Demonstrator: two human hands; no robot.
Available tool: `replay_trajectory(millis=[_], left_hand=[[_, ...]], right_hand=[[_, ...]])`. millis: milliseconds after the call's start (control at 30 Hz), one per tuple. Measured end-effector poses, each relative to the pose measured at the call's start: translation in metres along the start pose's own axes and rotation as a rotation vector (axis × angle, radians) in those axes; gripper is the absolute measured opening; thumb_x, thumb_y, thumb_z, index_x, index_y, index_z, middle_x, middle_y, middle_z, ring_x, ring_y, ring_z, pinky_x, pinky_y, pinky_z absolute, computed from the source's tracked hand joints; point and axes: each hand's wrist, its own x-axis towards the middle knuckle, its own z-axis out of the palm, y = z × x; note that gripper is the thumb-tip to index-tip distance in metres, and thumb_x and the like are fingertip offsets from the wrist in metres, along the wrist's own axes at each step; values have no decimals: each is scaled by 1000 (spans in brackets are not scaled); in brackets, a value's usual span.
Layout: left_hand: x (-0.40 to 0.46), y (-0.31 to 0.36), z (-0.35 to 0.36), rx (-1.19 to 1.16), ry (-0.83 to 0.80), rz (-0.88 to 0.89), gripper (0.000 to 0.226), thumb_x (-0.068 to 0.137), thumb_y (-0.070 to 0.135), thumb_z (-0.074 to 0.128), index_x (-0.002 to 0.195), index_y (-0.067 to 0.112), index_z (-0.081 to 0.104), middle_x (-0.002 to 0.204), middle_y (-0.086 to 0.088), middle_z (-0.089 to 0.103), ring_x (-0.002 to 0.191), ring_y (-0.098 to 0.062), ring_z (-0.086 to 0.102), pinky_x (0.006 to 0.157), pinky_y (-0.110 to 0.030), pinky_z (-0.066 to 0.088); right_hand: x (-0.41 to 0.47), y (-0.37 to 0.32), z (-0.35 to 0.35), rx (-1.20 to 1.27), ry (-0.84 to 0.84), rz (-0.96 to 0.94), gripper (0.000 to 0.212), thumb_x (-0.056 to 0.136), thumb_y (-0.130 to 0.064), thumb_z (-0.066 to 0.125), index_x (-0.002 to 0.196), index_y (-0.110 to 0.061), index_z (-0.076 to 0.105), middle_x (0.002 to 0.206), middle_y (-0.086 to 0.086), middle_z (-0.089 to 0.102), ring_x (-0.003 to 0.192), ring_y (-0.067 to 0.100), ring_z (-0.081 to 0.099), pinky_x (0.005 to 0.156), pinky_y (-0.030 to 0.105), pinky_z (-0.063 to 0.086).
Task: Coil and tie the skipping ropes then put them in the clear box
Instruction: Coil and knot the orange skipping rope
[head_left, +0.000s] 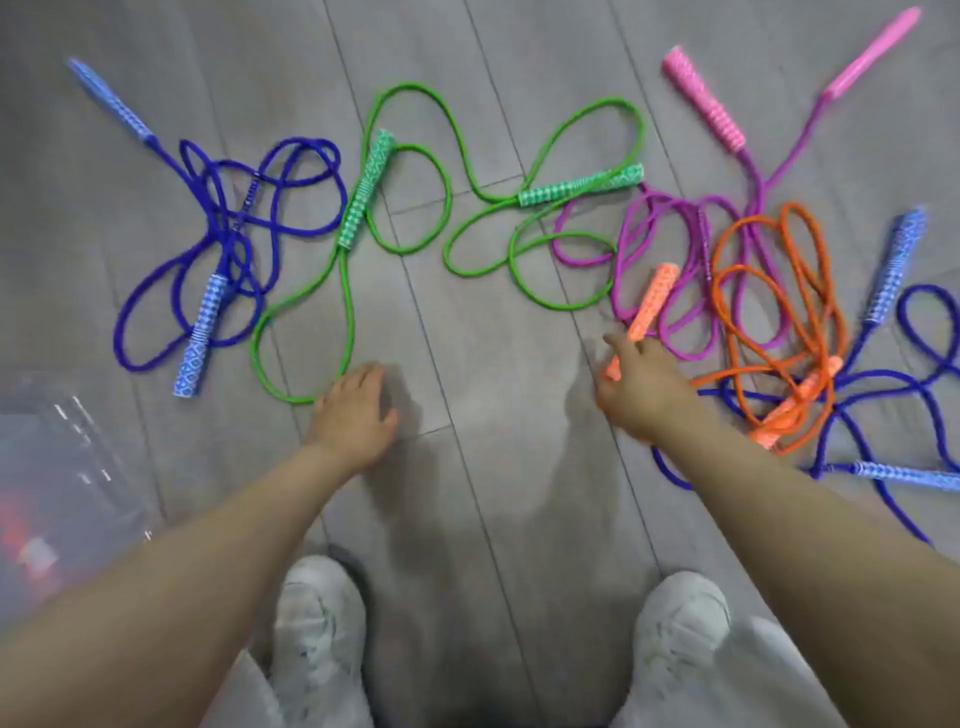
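From the head camera, five skipping ropes sprawl uncoiled across a grey plank floor (483, 322). A blue rope (228, 234) lies tangled at the left, a green rope (415, 208) loops through the middle, and a purple rope (670, 244) with pink handles reaches toward the top right. An orange rope (774, 291) lies piled over the purple one, and a second blue rope (883, 384) runs beneath it, partly cut off by the right edge.

The left hand (353, 410) hangs over the bare floor just beside the nearest green loop, fingers loosely curved and holding nothing. The right hand (641, 387) reaches onto one orange handle (652, 301); its fingers cover the handle's lower part, and motion blur makes it impossible to tell whether they grip it or only touch it. The other orange handle lies half buried in the tangle.

The clear box (62, 467) sits at the lower left, cut by the frame edge and badly blurred; something orange shows through its wall, too smeared to identify. Two white shoes (319, 639) stand at the bottom.
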Motion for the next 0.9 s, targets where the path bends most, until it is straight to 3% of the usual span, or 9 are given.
replay_trajectory(millis=[100,233,400,500,633,767,900], left_hand=[[1,19,28,-14,-7,77,63,88,31,58,146,19,36,154,-12,29,138,-34,32,112,-44,27],[-4,30,39,-2,49,77,62,88,29,58,146,20,37,154,-13,28,139,-33,29,113,-43,23],[-31,34,14,101,40,167,65,89,30,54,149,22,31,158,-9,22,142,-30,26,114,-42,22],[-55,40,-16,160,84,207,66,89,30,53,150,22,29,159,-7,21,142,-28,25,113,-41,22],[-107,60,-53,145,179,265,63,91,30,51,149,22,29,158,-2,22,143,-24,23,114,-38,19],[-176,77,-77,136,240,339,62,92,30,51,149,22,28,158,-1,23,143,-23,24,114,-38,20],[-253,90,-105,98,318,411,63,92,29,52,150,22,28,157,-1,24,142,-24,26,113,-38,22]], right_hand=[[-3,16,26,-56,10,44,35,92,-26,56,122,-7,56,101,32,59,94,48,58,82,50,48],[-13,16,36,-18,-20,29,22,96,-19,50,114,-7,54,101,29,59,90,46,60,73,47,47],[-33,4,-2,89,-56,8,44,95,-11,45,139,-15,46,118,27,58,106,43,58,83,41,44],[-46,-11,-46,111,-36,-11,51,96,-12,44,146,-19,35,114,26,62,103,43,60,77,41,41],[-73,-33,-101,203,95,-20,35,94,-24,54,126,-13,49,103,13,72,102,33,64,79,38,48],[-132,-61,-148,329,135,-100,26,88,-14,62,113,-11,58,85,-5,66,94,20,63,71,27,38],[-210,-88,-195,367,253,-254,21,86,-11,58,103,-21,66,89,0,72,89,20,65,75,30,47]])
